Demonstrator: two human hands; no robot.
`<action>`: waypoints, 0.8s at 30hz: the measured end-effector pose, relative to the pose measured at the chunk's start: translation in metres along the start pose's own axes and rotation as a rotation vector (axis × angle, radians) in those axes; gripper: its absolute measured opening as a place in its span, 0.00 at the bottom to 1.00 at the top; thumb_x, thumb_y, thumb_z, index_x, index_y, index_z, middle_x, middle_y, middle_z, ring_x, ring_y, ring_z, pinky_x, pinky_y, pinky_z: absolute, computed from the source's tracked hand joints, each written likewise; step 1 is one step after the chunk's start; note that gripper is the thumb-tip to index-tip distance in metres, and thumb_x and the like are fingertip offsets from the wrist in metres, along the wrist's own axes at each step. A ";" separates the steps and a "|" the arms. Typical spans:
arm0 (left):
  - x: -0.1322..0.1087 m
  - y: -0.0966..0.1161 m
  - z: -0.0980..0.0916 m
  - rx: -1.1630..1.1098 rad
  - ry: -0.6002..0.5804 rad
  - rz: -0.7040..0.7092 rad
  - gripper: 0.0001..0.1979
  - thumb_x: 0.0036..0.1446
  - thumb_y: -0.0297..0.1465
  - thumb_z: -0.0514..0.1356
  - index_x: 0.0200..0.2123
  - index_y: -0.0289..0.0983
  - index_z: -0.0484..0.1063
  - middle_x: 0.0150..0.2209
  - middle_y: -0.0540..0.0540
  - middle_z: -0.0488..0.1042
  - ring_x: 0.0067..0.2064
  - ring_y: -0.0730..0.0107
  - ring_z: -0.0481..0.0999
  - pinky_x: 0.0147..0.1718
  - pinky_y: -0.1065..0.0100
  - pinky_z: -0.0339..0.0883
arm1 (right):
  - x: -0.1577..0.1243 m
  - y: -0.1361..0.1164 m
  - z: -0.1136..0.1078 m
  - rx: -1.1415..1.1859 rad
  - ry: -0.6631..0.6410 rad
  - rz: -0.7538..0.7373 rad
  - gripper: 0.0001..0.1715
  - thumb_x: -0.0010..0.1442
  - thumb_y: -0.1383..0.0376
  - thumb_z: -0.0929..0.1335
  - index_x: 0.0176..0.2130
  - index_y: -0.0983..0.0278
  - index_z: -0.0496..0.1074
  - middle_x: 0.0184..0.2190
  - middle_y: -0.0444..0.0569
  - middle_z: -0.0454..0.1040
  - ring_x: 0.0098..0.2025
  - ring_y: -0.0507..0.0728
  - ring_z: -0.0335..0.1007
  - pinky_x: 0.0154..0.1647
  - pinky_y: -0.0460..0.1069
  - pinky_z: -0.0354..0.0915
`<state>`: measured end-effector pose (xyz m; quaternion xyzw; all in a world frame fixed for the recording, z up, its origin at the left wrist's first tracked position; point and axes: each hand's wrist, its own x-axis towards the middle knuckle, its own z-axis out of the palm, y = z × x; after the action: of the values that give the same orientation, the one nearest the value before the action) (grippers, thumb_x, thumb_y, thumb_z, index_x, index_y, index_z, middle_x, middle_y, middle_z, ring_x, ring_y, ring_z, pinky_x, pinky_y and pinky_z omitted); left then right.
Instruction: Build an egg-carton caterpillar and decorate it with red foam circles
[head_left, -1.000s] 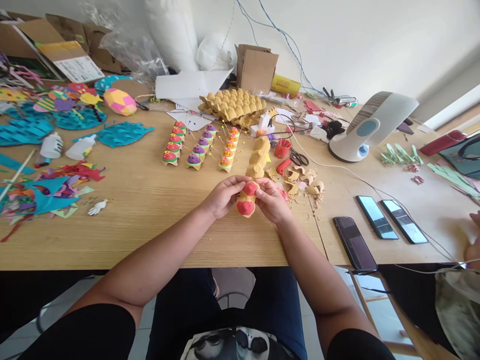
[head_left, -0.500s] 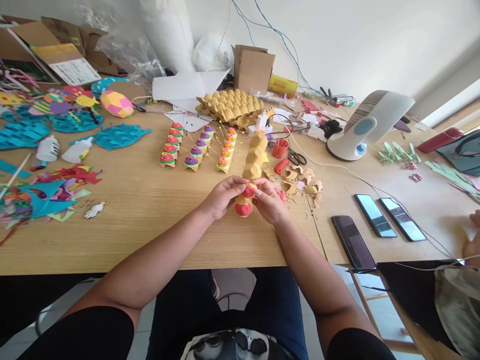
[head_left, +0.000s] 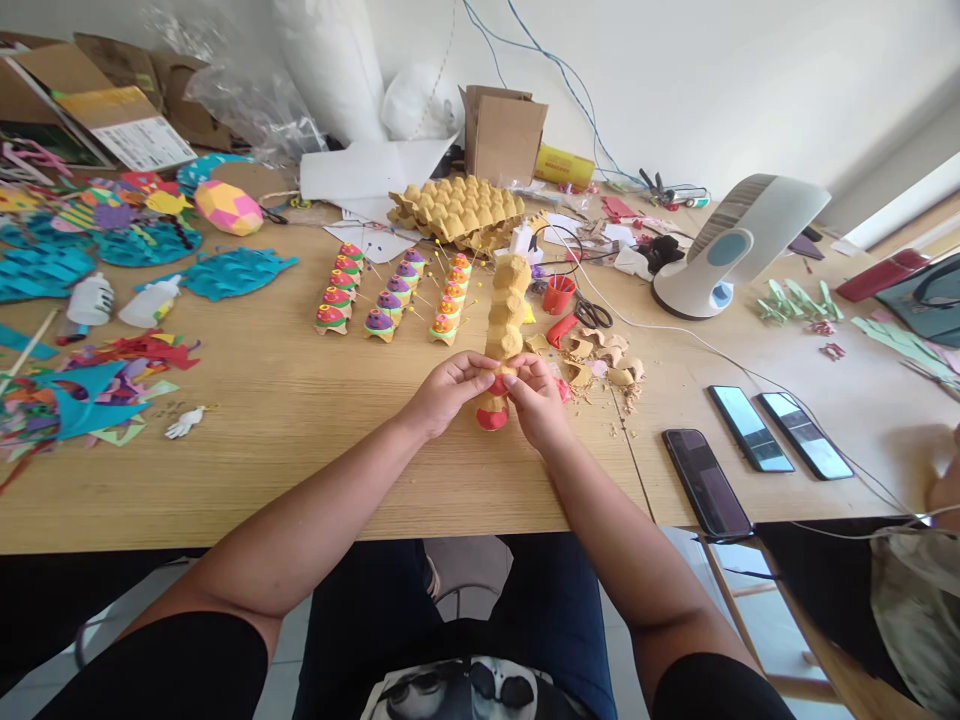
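Between both hands is an egg carton strip (head_left: pixel 507 312), yellow-tan, with red patches on the two bumps closest to me. My left hand (head_left: pixel 454 393) grips its left side, thumb pressed on the second bump. From the right, my right hand (head_left: pixel 538 398) pinches the same bump, its thumb on the red patch. The strip points away from me over the table. Beyond my left hand stand three decorated carton strips: a red one (head_left: pixel 339 290), a purple one (head_left: pixel 394 296) and an orange one (head_left: pixel 452 298), with ball-headed pins about them.
Torn carton scraps (head_left: pixel 592 362), black scissors (head_left: pixel 592 314) and a red cup (head_left: pixel 558 294) lie right of the strip. Egg trays (head_left: pixel 457 210) sit behind. A white fan (head_left: pixel 739 250), several phones (head_left: pixel 705 482) and a person's arm (head_left: pixel 946 480) are at right. Paper scraps (head_left: pixel 97 390) lie left.
The near end of the strip has shifted slightly right, and its far end slightly away from me. My right thumb now lies further over the red patch on the second bump.
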<state>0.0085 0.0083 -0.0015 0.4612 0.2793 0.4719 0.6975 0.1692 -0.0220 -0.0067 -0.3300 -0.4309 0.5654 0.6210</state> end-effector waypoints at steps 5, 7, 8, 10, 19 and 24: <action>-0.002 0.002 0.002 0.011 0.009 -0.019 0.18 0.49 0.38 0.76 0.40 0.37 0.79 0.35 0.48 0.81 0.37 0.72 0.78 0.38 0.71 0.68 | 0.000 -0.004 0.003 0.052 0.005 0.040 0.21 0.56 0.58 0.78 0.38 0.58 0.64 0.31 0.38 0.70 0.31 0.50 0.67 0.34 0.46 0.66; -0.003 0.002 0.002 0.005 0.023 -0.025 0.17 0.50 0.39 0.75 0.40 0.37 0.79 0.34 0.49 0.80 0.35 0.73 0.77 0.35 0.72 0.67 | -0.001 -0.006 0.004 0.073 -0.011 0.056 0.21 0.55 0.59 0.78 0.38 0.58 0.64 0.32 0.39 0.70 0.33 0.50 0.67 0.35 0.46 0.65; -0.003 0.002 0.003 0.000 0.028 -0.022 0.17 0.51 0.39 0.74 0.40 0.37 0.78 0.34 0.49 0.80 0.34 0.73 0.77 0.34 0.72 0.66 | -0.001 -0.007 0.004 0.080 -0.021 0.067 0.21 0.55 0.59 0.79 0.38 0.58 0.64 0.33 0.39 0.70 0.33 0.51 0.67 0.35 0.46 0.65; -0.002 0.002 0.003 -0.009 0.034 -0.010 0.17 0.49 0.38 0.75 0.39 0.37 0.77 0.34 0.50 0.80 0.34 0.73 0.77 0.34 0.72 0.66 | -0.002 -0.009 0.004 0.086 -0.037 0.094 0.21 0.55 0.57 0.78 0.38 0.58 0.65 0.33 0.39 0.70 0.33 0.51 0.66 0.34 0.46 0.64; -0.003 0.001 0.005 -0.008 0.089 -0.022 0.17 0.47 0.36 0.75 0.37 0.37 0.74 0.31 0.51 0.79 0.32 0.74 0.76 0.33 0.72 0.65 | -0.001 -0.005 0.004 0.014 -0.082 0.051 0.21 0.57 0.55 0.78 0.38 0.58 0.66 0.33 0.39 0.70 0.35 0.51 0.67 0.38 0.47 0.64; -0.004 0.003 0.006 -0.090 0.075 -0.073 0.14 0.49 0.35 0.74 0.35 0.37 0.74 0.31 0.52 0.78 0.32 0.75 0.76 0.33 0.73 0.65 | 0.000 -0.003 0.005 0.034 -0.082 0.045 0.23 0.54 0.57 0.80 0.37 0.57 0.64 0.34 0.39 0.71 0.36 0.51 0.69 0.40 0.46 0.67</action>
<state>0.0103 0.0027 0.0030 0.4008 0.3003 0.4751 0.7235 0.1661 -0.0232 -0.0020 -0.3055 -0.4387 0.5996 0.5956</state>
